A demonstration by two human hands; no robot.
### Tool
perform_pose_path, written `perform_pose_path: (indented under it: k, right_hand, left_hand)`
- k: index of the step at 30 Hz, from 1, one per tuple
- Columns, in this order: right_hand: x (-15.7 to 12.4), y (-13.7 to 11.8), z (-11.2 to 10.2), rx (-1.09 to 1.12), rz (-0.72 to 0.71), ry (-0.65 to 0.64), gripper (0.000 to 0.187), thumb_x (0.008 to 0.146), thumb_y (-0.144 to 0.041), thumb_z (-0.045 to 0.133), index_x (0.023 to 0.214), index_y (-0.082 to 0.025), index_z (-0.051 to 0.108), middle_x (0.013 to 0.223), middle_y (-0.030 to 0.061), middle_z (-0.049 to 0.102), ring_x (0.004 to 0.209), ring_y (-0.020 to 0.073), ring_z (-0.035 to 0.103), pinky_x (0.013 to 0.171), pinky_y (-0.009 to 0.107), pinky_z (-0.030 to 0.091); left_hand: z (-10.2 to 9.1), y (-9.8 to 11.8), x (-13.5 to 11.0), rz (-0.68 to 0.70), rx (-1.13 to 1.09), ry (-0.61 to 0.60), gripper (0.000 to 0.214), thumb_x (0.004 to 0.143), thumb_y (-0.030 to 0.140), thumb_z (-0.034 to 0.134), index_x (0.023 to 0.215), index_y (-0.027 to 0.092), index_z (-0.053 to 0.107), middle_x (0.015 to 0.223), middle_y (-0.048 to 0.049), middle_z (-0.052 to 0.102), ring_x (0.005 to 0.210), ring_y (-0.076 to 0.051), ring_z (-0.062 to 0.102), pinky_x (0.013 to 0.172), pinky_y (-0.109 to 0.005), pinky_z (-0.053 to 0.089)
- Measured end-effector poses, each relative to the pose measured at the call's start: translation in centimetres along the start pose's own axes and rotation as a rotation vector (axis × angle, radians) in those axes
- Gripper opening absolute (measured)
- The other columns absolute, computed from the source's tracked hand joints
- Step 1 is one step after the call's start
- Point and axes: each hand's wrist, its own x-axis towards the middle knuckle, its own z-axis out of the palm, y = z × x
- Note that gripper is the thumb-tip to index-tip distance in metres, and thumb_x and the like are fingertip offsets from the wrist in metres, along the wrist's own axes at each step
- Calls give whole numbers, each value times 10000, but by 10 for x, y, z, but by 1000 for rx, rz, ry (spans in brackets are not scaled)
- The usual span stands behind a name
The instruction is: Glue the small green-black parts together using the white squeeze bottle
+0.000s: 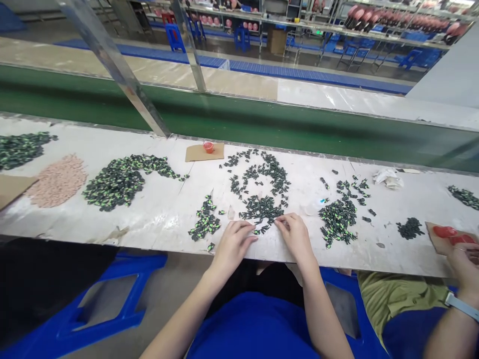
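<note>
My left hand (235,243) rests at the table's near edge with thumb and forefinger closed at a small black-and-green piece (256,232). Across from it, the fingertips of my right hand (295,233) are pinched together beside the loose dark pieces; whatever lies between them is too small to make out. Just beyond both hands spreads a pile of small dark pieces (262,207), trailing back in a ring. A little heap of black-and-green pieces (205,222) lies left of my left hand. Right of my right hand is a larger black-and-green heap (338,219).
A red cup (208,147) stands on cardboard (192,153) behind. Leftward lie a big black-and-green heap (116,187) and a pinkish heap (60,182). At right, a co-worker's hand (464,262) is near red containers (444,231). A metal post (116,65) rises behind the table.
</note>
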Motion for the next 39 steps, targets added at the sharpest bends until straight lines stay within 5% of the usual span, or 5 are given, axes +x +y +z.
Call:
perform_pose_path:
  k: [5, 10, 20, 30, 39]
  right_hand:
    - [-16, -4, -2, 361, 182, 34, 215, 761, -391, 626, 761, -181, 673, 767, 72, 716, 700, 212, 671, 685, 337, 543]
    - [-32, -17, 8, 574, 212, -48, 232, 711, -398, 669, 760, -172, 695, 748, 59, 724, 688, 192, 674, 662, 296, 546]
    - [-36, -21, 14, 581, 133, -110, 163, 722, -327, 664, 769, -193, 743, 780, 51, 734, 673, 171, 663, 632, 270, 527]
    - [-36, -24, 9, 666, 214, -195, 190, 692, -350, 700, 764, -179, 741, 763, 52, 747, 691, 195, 698, 680, 308, 564]
    - [-39, -27, 6, 734, 190, -151, 174, 686, -353, 717, 766, -207, 768, 768, 47, 746, 697, 194, 689, 693, 323, 571]
  left_hand:
    - [10, 4, 1, -24, -8, 100, 110, 858, 168, 579, 904, 205, 671, 976, -65, 614, 941, -216, 581, 808, -372, 528]
    - [4, 12, 7, -24, -105, 44, 139, 897, 147, 505, 916, 194, 634, 868, -39, 666, 848, -179, 626, 748, -309, 542]
    - [-6, 21, 7, 38, -166, 42, 167, 912, 144, 484, 949, 187, 642, 847, -45, 695, 817, -175, 625, 718, -293, 533]
    - [-12, 22, 10, 17, -242, -53, 194, 903, 110, 468, 924, 195, 641, 851, -45, 682, 830, -177, 612, 731, -307, 520]
    - [-18, 33, 14, 61, -205, -43, 204, 908, 98, 441, 935, 194, 620, 842, -48, 663, 827, -182, 591, 722, -310, 511]
